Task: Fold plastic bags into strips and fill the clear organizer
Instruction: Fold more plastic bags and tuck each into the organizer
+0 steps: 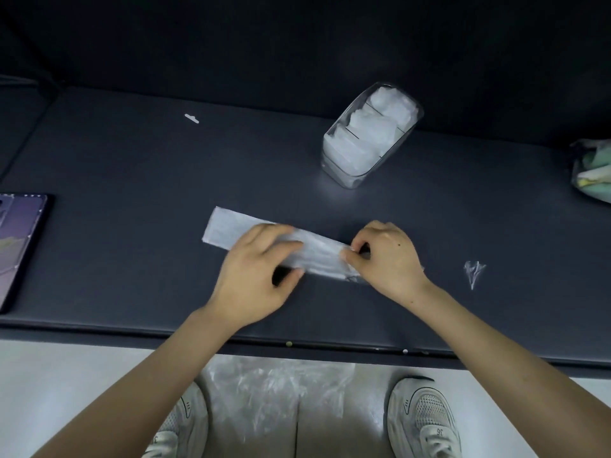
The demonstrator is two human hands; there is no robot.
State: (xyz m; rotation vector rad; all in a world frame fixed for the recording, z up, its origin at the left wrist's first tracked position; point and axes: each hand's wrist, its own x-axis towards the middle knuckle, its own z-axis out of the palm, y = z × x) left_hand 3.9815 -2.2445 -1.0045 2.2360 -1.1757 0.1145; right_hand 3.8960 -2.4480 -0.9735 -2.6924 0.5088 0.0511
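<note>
A: What are the person's hands doing?
B: The left hand (261, 269) is lying flat on the strip (231, 231), fingers spread, pressing its middle down onto the table (132, 180). The right hand (386, 259) is pinching the strip's right end between thumb and forefinger, with the other fingers curled.
A: Where is the strip lying?
B: It is stretching across the near half of the table. Its left end is sticking out bare past the left hand.
A: What is the organizer (347, 178) holding?
B: It is standing beyond the right hand, well apart from the strip. White folded bags (373, 127) are filling it up to the rim. Thin dividers are showing between them, but nobody can tell how many bags there are.
A: Is any other container showing?
B: A pouch (591, 173) is peeking in at the right edge, holding pale green and white stuff too cut off to name.
A: What else is lying around?
B: A crumpled plastic scrap (474, 271) is sitting on the table to the right of the right hand. A small white tab (191, 118) is lying far back on the left, and a tablet (20, 252) is lying at the left edge. Below the table's near edge, a plastic sheet (274, 381) is resting over the person's legs, between two white shoes (426, 418).
A: Is anything getting in the way?
B: The hands themselves are. The left is covering the strip's middle and the right is hiding its very end.
</note>
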